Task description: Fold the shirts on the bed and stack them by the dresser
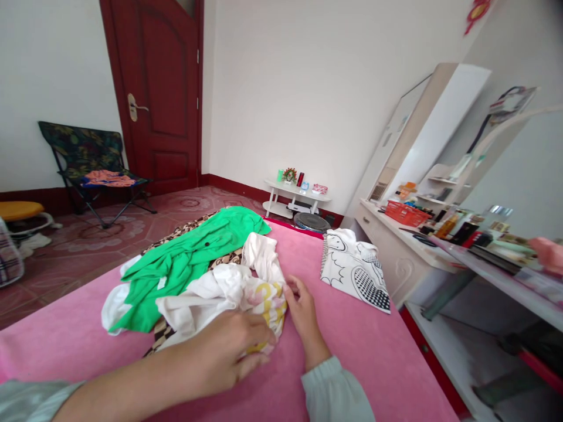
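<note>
A crumpled white shirt with a yellow and pink print lies on the pink bedspread. My left hand reaches in from the lower left, its fingers bent and closed on the shirt's near edge by the print. At the right edge of the same shirt, my right hand pinches the cloth between thumb and fingers. Just beyond, a green garment is spread out over a brown checked cloth. Part of the shirt is hidden behind my left hand and forearm.
A folded white garment with black drawings lies at the bed's right side. Further right stands a dresser carrying a red basket and bottles. A folding chair, a door and a low white table are behind.
</note>
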`<move>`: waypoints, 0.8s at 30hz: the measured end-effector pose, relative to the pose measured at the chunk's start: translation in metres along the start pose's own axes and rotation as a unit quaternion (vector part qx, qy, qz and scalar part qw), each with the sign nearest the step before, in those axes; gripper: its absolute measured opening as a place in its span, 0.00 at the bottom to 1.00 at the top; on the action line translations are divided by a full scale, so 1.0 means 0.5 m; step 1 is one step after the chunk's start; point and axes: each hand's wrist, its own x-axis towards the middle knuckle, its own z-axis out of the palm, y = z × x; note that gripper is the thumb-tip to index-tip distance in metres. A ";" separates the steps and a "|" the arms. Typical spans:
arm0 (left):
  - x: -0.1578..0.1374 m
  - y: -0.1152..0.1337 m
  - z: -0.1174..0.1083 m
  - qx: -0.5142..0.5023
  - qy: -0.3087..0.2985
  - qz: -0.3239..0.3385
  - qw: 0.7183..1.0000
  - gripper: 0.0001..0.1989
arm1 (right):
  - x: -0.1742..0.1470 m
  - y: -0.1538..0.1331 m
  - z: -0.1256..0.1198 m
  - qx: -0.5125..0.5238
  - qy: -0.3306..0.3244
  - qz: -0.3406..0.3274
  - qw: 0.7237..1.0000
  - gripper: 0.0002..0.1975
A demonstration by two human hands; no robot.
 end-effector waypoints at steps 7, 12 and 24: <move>-0.040 -0.115 -0.042 0.090 0.191 -0.175 0.962 0.29 | -0.016 -0.095 0.021 -0.074 0.044 -0.104 0.991 0.15; -0.055 -0.157 -0.017 0.005 0.094 -0.225 0.970 0.12 | -0.044 -0.140 0.046 -0.107 -0.183 -0.099 0.972 0.26; 0.068 -0.095 -0.096 -0.386 0.336 -0.132 0.849 0.14 | 0.034 -0.211 -0.109 0.269 0.233 0.051 0.933 0.11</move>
